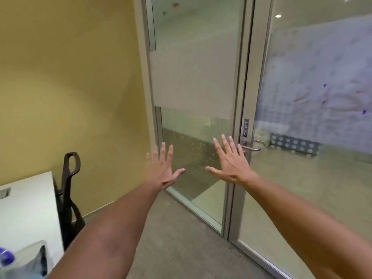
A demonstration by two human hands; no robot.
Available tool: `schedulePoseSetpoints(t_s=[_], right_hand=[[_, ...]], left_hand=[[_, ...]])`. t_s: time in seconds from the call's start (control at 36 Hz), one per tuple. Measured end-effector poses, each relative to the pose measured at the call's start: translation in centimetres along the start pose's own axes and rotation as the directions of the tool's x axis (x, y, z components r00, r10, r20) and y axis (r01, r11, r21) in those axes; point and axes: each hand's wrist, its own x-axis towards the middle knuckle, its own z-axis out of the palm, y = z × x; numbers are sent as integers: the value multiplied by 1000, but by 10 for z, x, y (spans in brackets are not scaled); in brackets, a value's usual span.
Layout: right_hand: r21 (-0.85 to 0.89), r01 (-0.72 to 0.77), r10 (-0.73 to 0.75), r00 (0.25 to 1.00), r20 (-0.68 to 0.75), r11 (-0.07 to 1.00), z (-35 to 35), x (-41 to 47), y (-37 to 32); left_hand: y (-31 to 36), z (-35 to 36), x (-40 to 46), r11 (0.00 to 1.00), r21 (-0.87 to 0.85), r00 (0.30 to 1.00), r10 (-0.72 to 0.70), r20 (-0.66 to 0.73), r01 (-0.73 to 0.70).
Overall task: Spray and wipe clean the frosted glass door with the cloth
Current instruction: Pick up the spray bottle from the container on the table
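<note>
The frosted glass door (314, 81) fills the right side, in a grey metal frame, with a metal lever handle (252, 148) under a "PULL" label. A fixed glass panel (193, 81) with a frosted band stands to its left. My left hand (163, 168) and my right hand (231, 160) are both stretched out in front of the glass, palms forward, fingers spread, holding nothing. At the bottom left corner a clear spray bottle with a purple part (8, 258) and a grey cloth (40, 260) lie on the white table, partly cut off by the frame edge.
A white table (28, 210) stands at the left against the yellow wall (70, 87). A dark chair back (69, 190) rises beside the table. Grey carpet (177, 238) runs from me to the door frame.
</note>
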Motion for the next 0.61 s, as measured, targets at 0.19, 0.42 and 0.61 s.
schedulePoseSetpoints(t_s=[0.19, 0.42, 0.61], right_hand=[[11, 114, -115, 992, 52, 993, 21, -5, -102], [109, 209, -219, 971, 91, 972, 44, -30, -228], [192, 258, -287, 948, 140, 947, 59, -53, -325]], left_hand=[[-86, 6, -65, 996, 89, 999, -14, 33, 11], [-173, 17, -143, 990, 42, 989, -134, 66, 132], [-246, 27, -211, 977, 7, 971, -214, 104, 215]])
